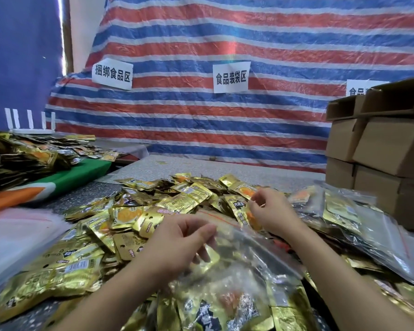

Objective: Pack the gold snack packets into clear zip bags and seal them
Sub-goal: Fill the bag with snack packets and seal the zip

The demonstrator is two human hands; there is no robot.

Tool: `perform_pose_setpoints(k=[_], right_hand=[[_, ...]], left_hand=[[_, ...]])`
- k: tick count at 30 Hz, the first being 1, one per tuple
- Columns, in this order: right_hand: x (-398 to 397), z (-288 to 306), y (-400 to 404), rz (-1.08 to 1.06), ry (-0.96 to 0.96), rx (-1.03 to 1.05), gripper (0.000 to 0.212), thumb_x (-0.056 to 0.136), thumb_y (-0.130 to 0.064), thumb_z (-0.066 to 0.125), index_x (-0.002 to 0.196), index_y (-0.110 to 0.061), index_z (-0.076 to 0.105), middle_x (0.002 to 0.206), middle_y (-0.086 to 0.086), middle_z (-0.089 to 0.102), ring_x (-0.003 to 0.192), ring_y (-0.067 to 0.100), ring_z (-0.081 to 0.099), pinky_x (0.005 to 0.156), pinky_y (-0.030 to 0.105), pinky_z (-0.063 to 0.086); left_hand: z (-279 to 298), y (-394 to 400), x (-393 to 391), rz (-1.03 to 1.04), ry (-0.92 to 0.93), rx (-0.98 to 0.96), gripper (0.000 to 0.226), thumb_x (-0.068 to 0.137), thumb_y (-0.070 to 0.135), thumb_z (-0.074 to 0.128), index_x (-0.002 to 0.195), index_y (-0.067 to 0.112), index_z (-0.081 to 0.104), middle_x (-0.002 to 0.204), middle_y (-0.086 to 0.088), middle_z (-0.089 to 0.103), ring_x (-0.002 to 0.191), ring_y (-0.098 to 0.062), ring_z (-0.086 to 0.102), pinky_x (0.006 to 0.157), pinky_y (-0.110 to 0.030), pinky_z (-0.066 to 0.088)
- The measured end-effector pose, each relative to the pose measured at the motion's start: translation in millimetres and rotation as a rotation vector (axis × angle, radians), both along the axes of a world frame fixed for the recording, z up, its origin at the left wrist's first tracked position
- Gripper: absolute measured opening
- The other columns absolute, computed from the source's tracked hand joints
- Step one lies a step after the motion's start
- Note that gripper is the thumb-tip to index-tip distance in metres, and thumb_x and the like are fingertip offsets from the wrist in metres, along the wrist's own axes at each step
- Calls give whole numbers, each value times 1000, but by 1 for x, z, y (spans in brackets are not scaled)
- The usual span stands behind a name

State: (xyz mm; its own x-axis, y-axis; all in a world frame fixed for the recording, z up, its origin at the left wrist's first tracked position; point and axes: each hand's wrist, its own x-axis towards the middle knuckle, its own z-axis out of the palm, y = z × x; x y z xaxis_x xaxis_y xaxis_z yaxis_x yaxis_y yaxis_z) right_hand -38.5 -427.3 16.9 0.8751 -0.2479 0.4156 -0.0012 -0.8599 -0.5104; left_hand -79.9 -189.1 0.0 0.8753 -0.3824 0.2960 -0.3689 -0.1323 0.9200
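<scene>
The left hand (177,237) has its fingers curled, thumb and forefinger pinching the near edge of a clear zip bag (244,263) at its mouth. The right hand (270,211) pinches the far end of the same mouth beside the red zip strip, fingers bent; whether it also grips a gold packet there cannot be told. The bag lies tilted between the forearms and already contains gold snack packets (227,304) (blurred by the plastic). It rests on a loose heap of gold packets (184,197) covering the speckled grey table (225,166). Filled zip bags (359,220) lie to the right, near stacked cardboard boxes (378,149). Empty clear bags (12,237) lie at left. A red, white and blue striped tarp (225,39) with paper signs (231,77) forms the backdrop.
</scene>
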Motion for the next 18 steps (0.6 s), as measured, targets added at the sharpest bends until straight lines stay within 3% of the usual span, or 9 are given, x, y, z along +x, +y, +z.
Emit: perform_pose_setpoints(k=[3,6,8,10,14,18], right_hand=[[6,-3,-5,-14,-19,10,29,98,-31,56,117,-11,63,103,1,64,89,14,61,76,31,48],[10,-10,-6,-18,5,-37,45,93,-50,60,121,-16,59,95,-4,61,83,13,58,67,30,44],[12,-18,-3,-29,101,-165,52,85,-67,60,107,-20,55,88,-7,58,78,11,55,60,29,41],[14,-24,0,-41,183,-297,57,78,-75,60,98,-21,52,89,-6,56,78,12,53,63,32,46],[14,-23,1,-31,197,-316,62,77,-73,62,108,-20,53,101,-2,61,89,17,57,76,36,52],[12,-23,2,-21,231,-337,51,86,-53,68,119,-17,52,111,2,63,97,21,59,81,37,53]], left_hand=[[-3,-4,-4,-42,-24,26,31,95,18,62,67,24,73,63,1,71,48,-6,60,43,-15,41],[-3,-5,-6,-44,-28,20,32,94,18,63,64,20,71,57,3,68,39,-3,54,39,-11,36],[-3,-4,-6,-53,-17,4,33,95,16,62,63,20,70,54,3,66,34,-1,50,36,-10,34],[-3,-4,-7,-57,-13,-1,33,95,15,62,63,20,70,53,3,66,34,-1,49,36,-10,33],[-2,-3,-8,-54,-11,-7,34,95,15,62,63,23,71,54,3,67,36,-2,51,37,-10,35],[-2,-3,-8,-49,-23,9,30,95,17,62,67,23,71,57,5,68,39,-2,54,39,-10,37]])
